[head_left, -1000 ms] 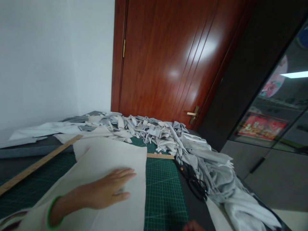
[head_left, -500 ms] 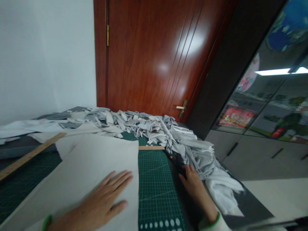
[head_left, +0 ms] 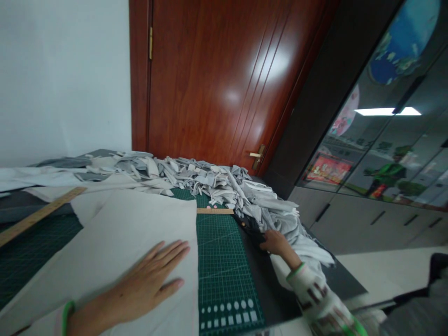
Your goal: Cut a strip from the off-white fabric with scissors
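Observation:
My left hand point(head_left: 157, 273) lies flat on a large piece of off-white cloth point(head_left: 140, 233), its fingers stretched out near the cloth's right edge. The cloth is spread over a green cutting mat point(head_left: 224, 261). On the dark table to the right, my right hand point(head_left: 275, 241) has its fingers curled round the handles of black scissors point(head_left: 249, 226) with a gold-coloured pivot. The blades are hard to make out against the table. A wooden ruler point(head_left: 215, 211) lies across the mat beyond the cloth.
Heaped grey and white fabric scraps point(head_left: 210, 179) line the back and right of the table. A longer wooden ruler point(head_left: 42, 217) lies at left. Behind stand a brown door point(head_left: 203, 84) and a glass-fronted cabinet point(head_left: 318, 210). A grey shape point(head_left: 416, 308) is at lower right.
My right hand's fingers have closed round the scissors' handles, and more of the sleeve shows. The left hand stays flat on the cloth. The view has shifted slightly to the right.

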